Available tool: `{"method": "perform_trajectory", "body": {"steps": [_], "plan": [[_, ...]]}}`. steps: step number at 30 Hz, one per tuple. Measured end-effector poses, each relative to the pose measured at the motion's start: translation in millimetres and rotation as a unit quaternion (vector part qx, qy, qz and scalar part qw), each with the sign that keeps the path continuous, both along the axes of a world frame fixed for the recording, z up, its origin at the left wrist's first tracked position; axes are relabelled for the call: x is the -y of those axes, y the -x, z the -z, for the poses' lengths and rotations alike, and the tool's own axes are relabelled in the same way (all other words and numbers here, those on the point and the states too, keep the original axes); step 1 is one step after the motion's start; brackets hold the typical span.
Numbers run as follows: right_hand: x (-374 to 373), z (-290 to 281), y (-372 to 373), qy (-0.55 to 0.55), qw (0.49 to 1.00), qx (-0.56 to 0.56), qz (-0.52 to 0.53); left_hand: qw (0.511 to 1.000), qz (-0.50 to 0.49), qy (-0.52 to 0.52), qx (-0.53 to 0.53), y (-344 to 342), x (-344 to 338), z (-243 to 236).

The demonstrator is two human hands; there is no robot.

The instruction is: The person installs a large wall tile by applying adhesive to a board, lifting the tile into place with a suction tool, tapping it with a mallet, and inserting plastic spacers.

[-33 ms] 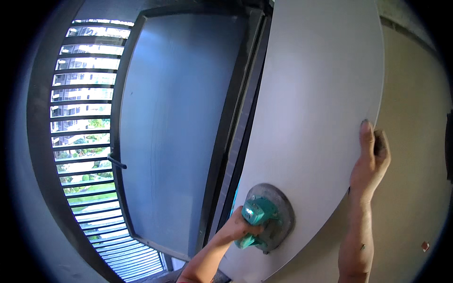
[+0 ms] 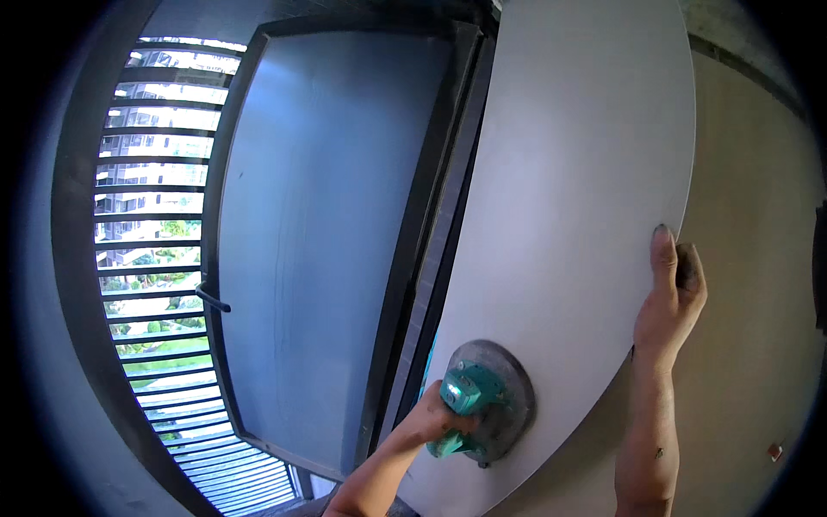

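Note:
A large pale grey panel, smooth like a big tile (image 2: 586,155), stands tall in front of me. On its lower left part rests a teal hand-held suction cup tool (image 2: 469,388) with a round grey pad (image 2: 515,409), the pad against the panel's face. My left hand (image 2: 444,418) is closed round the tool's handle. Further right, my right hand (image 2: 676,280) grips the panel's right edge, thumb lying on the front face and fingers curled behind. Those fingertips are partly hidden.
To the left is a dark-framed frosted glass door or window leaf (image 2: 310,233) with a black handle (image 2: 214,298). Dark horizontal bars (image 2: 151,215) beside it look out on buildings and greenery. A beige surface (image 2: 749,258) lies right of the panel, with a small reddish-brown piece (image 2: 775,451).
The panel's right edge and my right hand appear very slightly further left, along with a small shift of the view. Both hands keep their holds.

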State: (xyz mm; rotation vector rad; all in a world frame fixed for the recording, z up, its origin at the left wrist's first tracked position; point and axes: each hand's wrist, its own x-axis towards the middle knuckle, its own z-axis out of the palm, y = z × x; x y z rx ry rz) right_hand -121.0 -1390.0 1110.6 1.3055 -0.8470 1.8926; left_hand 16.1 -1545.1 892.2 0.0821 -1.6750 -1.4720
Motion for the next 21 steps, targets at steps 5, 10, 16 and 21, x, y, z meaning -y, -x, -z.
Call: {"method": "perform_trajectory", "body": {"steps": [5, 10, 16, 21], "plan": [[7, -3, -7, -0.022, 0.999, 0.036, 0.008, 0.999, 0.034, -0.003, 0.008, 4, 12, 4], [18, -3, -1, -0.017, 1.000, 0.026, -0.004, 0.999, 0.035, -0.013, -0.008, 12, 20, 4], [29, -5, 16, -0.030, 0.999, 0.035, 0.026, 0.999, 0.012, -0.021, -0.023, 23, 24, 0], [41, -7, 21, -0.039, 0.998, 0.044, 0.028, 0.999, 0.020, -0.015, 0.025, 22, 37, -1]]}}
